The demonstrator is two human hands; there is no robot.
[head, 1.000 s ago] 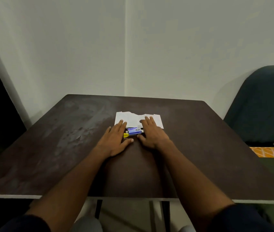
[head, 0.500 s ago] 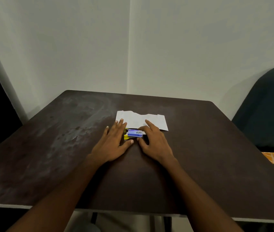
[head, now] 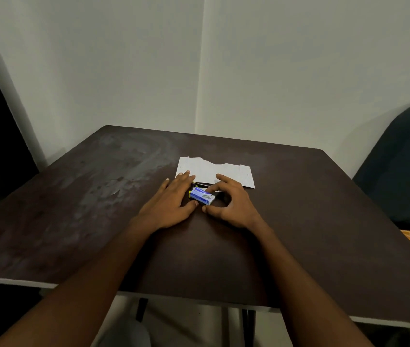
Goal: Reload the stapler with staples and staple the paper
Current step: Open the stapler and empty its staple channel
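Observation:
A small blue box of staples [head: 203,195] is pinched between the thumb and fingers of my right hand [head: 229,201] and tilted just above the table. Under and behind the box lies a black and yellow stapler [head: 191,192], mostly hidden. My left hand [head: 171,201] rests flat on the table, fingers spread, its thumb touching the stapler's near end. A white sheet of paper [head: 214,171] with a torn far edge lies flat just beyond both hands.
The dark brown table [head: 98,209] has a worn pale patch on its left half and a white front edge. A dark blue chair [head: 404,159] stands at the right, and the wall corner is close behind the table.
My right hand has curled from lying flat and picked up the blue staple box, tilting it. The left hand has stayed flat in place. The view has shifted slightly.

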